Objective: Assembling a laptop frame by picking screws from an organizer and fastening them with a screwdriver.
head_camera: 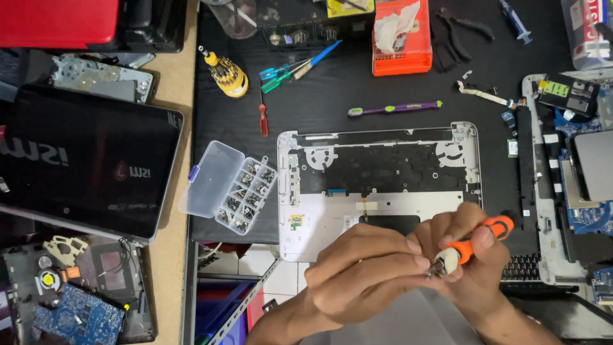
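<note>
While the right hand (469, 255) grips an orange screwdriver (476, 246) above the laptop shell (377, 185) (silver, stripped), the left hand (364, 271) pinches its tip; seating the bit squarely seems the step in hand.

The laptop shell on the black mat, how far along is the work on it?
Done: the silver laptop shell lies stripped, boards set aside. In hand: right hand grips an orange screwdriver; left hand pinches its tip. Left: the open screw box is unpacked, shell not closed.
</note>
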